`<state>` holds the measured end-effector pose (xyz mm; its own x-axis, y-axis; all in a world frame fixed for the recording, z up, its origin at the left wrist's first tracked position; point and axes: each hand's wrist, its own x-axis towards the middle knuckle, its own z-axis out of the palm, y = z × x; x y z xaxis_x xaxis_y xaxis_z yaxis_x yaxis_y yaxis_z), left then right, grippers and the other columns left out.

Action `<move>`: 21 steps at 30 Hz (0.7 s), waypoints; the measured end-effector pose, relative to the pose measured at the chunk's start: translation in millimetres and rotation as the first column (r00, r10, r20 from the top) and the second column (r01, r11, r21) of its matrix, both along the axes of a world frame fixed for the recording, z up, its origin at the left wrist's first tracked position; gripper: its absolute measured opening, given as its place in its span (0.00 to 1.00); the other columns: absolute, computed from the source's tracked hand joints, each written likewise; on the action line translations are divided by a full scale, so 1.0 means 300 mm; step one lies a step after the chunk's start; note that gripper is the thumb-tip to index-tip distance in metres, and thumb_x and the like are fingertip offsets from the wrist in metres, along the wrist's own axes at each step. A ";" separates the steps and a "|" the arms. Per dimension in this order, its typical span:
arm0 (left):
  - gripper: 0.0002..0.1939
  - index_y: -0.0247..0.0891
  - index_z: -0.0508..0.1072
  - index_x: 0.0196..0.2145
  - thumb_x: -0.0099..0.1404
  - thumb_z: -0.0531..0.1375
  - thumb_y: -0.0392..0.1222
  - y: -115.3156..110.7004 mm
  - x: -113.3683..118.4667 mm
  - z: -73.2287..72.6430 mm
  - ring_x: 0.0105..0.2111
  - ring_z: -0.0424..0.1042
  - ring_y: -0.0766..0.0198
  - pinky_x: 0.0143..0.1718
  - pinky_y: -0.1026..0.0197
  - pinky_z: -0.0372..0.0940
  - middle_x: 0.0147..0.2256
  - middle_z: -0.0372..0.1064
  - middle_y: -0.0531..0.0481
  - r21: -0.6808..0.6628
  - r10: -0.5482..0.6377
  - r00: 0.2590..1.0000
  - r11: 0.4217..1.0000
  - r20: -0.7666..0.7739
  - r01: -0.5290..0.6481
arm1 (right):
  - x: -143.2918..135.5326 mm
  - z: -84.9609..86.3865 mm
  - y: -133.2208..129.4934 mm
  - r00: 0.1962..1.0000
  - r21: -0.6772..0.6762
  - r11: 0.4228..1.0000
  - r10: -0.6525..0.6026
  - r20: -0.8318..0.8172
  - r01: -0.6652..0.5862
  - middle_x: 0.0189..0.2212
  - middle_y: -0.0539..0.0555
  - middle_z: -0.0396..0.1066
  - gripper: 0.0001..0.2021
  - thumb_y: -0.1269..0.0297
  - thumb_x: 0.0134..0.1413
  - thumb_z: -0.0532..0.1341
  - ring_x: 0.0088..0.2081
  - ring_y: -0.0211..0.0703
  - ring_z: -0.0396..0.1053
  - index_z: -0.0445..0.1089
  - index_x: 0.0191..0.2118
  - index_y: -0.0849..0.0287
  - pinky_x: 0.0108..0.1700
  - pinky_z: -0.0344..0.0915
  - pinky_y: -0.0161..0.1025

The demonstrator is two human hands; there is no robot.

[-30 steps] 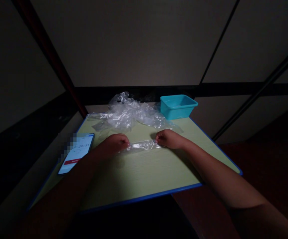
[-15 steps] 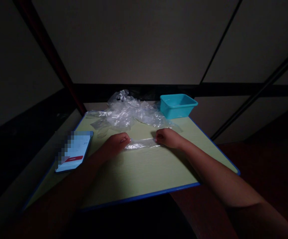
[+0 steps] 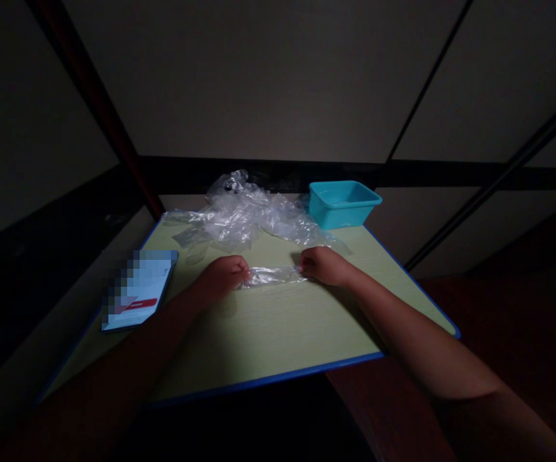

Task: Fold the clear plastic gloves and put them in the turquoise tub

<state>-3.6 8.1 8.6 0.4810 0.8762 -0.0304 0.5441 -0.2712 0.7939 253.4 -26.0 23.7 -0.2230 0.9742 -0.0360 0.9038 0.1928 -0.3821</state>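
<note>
A narrow strip of clear plastic, which looks like a folded plastic bag (image 3: 275,275), stretches between my two hands low over the table. My left hand (image 3: 227,274) pinches its left end, fingers closed. At the right end, my right hand (image 3: 322,265) is closed on it, with thumb and fingertips together. Just beyond my hands lies a crumpled heap of clear plastic bags (image 3: 236,215), spread across the far side of the table.
The small yellow-green table (image 3: 278,340) has a blue edge. A turquoise plastic basket (image 3: 342,208) stands at its far right corner. On the left lies a phone (image 3: 145,289) with a lit screen, close to my left forearm. Pale panels (image 3: 258,83) rise behind the table.
My left fingers have shifted slightly on the strip's left end, and the strip looks a little more creased. My right hand stays nearly in place. The view has moved very slightly.
</note>
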 end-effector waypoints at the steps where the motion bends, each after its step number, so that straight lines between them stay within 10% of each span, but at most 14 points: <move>1: 0.11 0.38 0.67 0.24 0.51 0.54 0.49 0.002 0.000 -0.004 0.21 0.63 0.66 0.22 0.65 0.53 0.22 0.70 0.52 -0.007 -0.004 1.000 1.000 -0.003 0.004 | -0.001 0.001 -0.001 1.000 -0.009 1.000 -0.004 -0.003 0.004 0.24 0.53 0.74 0.06 0.68 0.53 0.61 0.25 0.36 0.66 0.73 0.29 0.63 0.27 0.51 0.32; 21: 0.13 0.37 0.71 0.25 0.52 0.56 0.50 -0.021 0.000 0.009 0.24 0.71 0.60 0.26 0.62 0.58 0.21 0.73 0.50 0.047 -0.041 0.985 0.998 -0.169 0.049 | 0.016 0.026 -0.015 0.997 -0.144 0.986 -0.076 0.030 0.079 0.20 0.51 0.74 0.07 0.67 0.51 0.61 0.22 0.36 0.68 0.74 0.26 0.62 0.26 0.55 0.31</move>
<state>-3.7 1.8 11.3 0.5118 0.8562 -0.0698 0.6546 -0.3361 0.6772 258.2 -30.5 31.5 -0.1444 0.9725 -0.1827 0.9233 0.0661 -0.3784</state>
